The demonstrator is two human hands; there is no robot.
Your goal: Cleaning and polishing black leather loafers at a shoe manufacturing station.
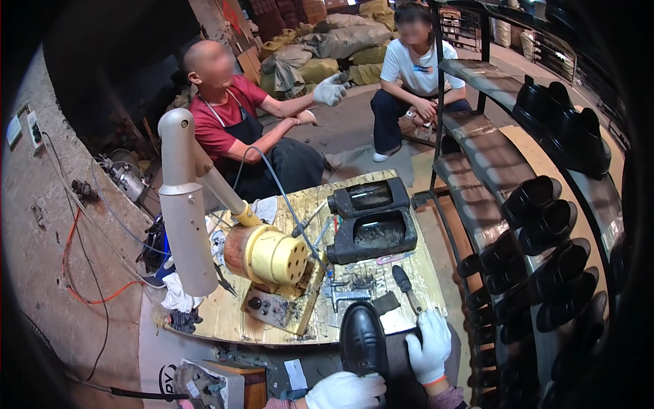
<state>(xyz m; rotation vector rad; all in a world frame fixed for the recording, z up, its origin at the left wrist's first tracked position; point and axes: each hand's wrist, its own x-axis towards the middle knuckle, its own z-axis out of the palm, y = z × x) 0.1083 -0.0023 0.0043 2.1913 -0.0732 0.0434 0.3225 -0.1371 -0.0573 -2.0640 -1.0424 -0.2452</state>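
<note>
1. A curved metal shoe rack (477, 82) fills the right side, its tiers carrying rows of black shoes (545, 273).
2. The worktop (422, 266), a board covered in worn, yellowish sheet, lies ahead of the person, cluttered with tools.
3. A tall pale grey machine column (184, 204) stands at the worktop's left edge, with a slanted arm running down to a cream-yellow cylindrical head with round holes in its face (276, 255), mounted on a small control box.
4. Two black, dusty, tray-like shoe moulds (371, 225) sit one behind the other near the worktop's middle, right of the cylinder head.
5. Two other people sit beyond the worktop: one in a red shirt and dark apron, wearing a white glove, and one in a white shirt further back, in front of stacked sacks.
6. A glossy black leather shoe (362, 337) is at the worktop's near edge, toe pointing away, between the person's hands.
7. The left hand (344, 390), in a white glove, is closed around the shoe's heel end from below.
8. The right hand (430, 344), also white-gloved, rests just right of the shoe with fingers loosely curled near a black-handled tool (403, 281); whether it grips anything I cannot tell.
</note>
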